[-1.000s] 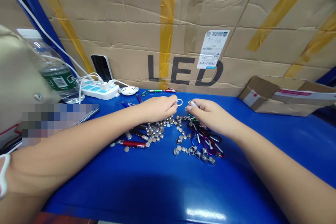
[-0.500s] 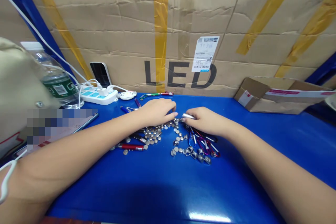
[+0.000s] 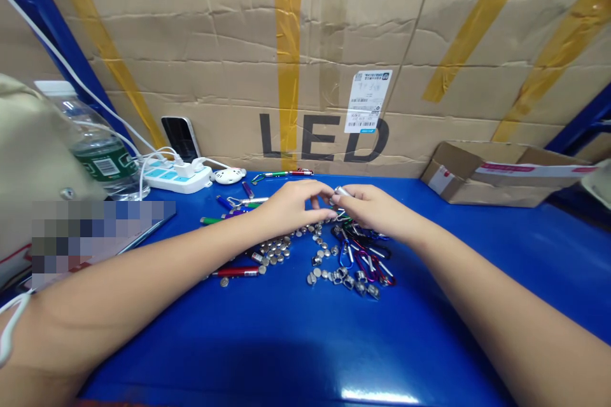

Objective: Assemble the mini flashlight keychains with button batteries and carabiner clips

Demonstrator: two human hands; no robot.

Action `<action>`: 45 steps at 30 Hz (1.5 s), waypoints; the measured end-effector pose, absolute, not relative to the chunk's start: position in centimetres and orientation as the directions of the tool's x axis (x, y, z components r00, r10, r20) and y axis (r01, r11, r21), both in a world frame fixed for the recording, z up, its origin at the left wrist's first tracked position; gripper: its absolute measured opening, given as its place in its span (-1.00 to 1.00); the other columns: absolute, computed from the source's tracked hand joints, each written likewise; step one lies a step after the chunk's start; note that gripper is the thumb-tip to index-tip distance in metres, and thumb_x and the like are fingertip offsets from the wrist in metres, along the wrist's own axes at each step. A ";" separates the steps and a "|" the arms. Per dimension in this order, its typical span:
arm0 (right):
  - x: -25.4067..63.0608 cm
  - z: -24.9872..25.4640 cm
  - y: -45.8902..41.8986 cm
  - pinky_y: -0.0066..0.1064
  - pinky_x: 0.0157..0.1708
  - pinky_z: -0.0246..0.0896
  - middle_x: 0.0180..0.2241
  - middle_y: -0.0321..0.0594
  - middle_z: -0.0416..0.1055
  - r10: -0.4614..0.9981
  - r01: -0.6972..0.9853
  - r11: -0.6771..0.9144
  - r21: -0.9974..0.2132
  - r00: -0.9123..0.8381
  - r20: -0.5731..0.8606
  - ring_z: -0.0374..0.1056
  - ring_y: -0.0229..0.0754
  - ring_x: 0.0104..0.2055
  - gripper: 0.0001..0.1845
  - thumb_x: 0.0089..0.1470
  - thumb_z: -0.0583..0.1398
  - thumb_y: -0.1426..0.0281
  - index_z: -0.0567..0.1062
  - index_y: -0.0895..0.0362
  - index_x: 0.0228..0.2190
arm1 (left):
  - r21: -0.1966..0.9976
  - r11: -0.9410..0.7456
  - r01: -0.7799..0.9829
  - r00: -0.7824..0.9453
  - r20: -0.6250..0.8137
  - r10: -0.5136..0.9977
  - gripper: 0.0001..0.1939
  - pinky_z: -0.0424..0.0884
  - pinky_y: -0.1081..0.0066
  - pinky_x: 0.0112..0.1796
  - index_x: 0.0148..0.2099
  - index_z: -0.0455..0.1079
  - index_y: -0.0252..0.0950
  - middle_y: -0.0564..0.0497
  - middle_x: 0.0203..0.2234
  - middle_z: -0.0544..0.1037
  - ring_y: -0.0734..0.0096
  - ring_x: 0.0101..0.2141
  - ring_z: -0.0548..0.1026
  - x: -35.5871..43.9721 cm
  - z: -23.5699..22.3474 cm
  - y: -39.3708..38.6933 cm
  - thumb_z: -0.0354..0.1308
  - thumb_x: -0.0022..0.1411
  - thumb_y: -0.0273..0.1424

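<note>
Right hand (image 3: pixel 375 208) pinching silvery tube (image 3: pixel 343 192) — left hand (image 3: pixel 292 205) curved, thumb off fingers, beside its tip — round metal discs (image 3: pixel 277 251) below, creased carton (image 3: pixel 229 44) lettered "LED" beyond.

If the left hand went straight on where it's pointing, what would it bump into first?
Probably the small silver tube held in the right hand. The left hand's fingertips are right by its end, maybe touching already; depth is hard to tell.
</note>
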State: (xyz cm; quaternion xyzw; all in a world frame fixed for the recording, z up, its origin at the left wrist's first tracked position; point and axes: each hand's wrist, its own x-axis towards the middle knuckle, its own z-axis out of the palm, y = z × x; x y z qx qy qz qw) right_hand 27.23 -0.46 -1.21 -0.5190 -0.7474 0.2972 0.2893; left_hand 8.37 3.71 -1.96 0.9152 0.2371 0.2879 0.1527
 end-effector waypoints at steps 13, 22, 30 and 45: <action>26.8 -1.1 -0.9 -0.44 -0.45 0.00 -0.50 -0.33 0.20 0.931 0.687 0.364 -0.629 -0.295 0.216 0.10 -0.28 -0.45 -0.59 0.16 -0.03 0.04 0.23 0.12 -0.48 | 0.860 -0.488 0.150 0.577 0.325 0.749 -0.69 0.37 0.31 -0.06 -0.06 0.41 -0.31 -0.08 -0.11 0.53 0.42 -0.13 0.48 7.8 -2.6 5.7 0.16 0.17 -0.28; 26.7 -1.2 -1.1 -0.42 -0.41 0.05 -0.44 -0.27 0.31 0.888 0.722 0.458 -0.519 -0.404 0.220 0.21 -0.22 -0.40 -0.60 0.19 -0.05 0.06 0.29 0.11 -0.43 | 0.826 -0.518 0.221 0.655 0.268 0.706 -0.72 0.40 0.32 -0.11 -0.11 0.47 -0.31 -0.07 -0.19 0.56 0.38 -0.15 0.49 7.5 -2.2 5.4 0.19 0.14 -0.31; 27.3 -1.1 -0.7 -0.42 -0.41 0.04 -0.45 -0.28 0.29 0.897 0.723 0.442 -0.532 -0.355 0.263 0.18 -0.23 -0.40 -0.62 0.19 -0.04 0.08 0.29 0.11 -0.43 | 0.699 -0.641 0.317 0.651 0.332 0.683 -0.72 0.39 0.37 -0.16 -0.14 0.46 -0.31 -0.03 -0.26 0.56 0.43 -0.23 0.49 7.3 -2.1 5.6 0.13 0.17 -0.25; 27.3 -1.0 -0.9 -0.43 -0.44 0.04 -0.54 -0.35 0.21 0.906 0.674 0.419 -0.609 -0.356 0.229 0.13 -0.28 -0.47 -0.67 0.19 -0.03 0.14 0.26 0.11 -0.45 | 0.251 -0.865 0.436 0.851 0.199 0.486 -0.82 0.29 0.33 -0.06 -0.20 0.49 -0.26 -0.03 -0.25 0.51 0.33 -0.16 0.43 8.1 -2.7 5.3 0.17 0.14 -0.35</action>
